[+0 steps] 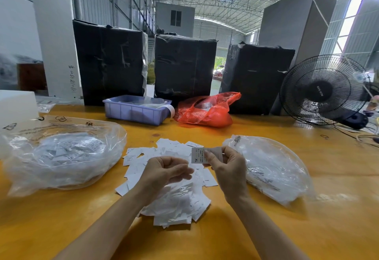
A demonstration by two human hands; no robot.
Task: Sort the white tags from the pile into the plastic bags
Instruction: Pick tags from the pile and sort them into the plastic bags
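Observation:
A pile of white tags (174, 198) lies on the yellow table (307, 229) in front of me. My right hand (227, 169) pinches one white tag (198, 155) marked XL and holds it up above the pile. My left hand (166, 172) hovers over the pile with its fingers loosely curled, and I see nothing in it. A clear plastic bag (61, 157) with many tags inside sits to the left. Another clear plastic bag (272, 169) with tags lies to the right, just beyond my right hand.
At the back of the table stand a purple plastic bin (135, 112), a red plastic bag (207, 110) and three black wrapped bales (184, 64). A black fan (324, 89) stands at the right, with cables beside it. A white box (16, 103) is at far left.

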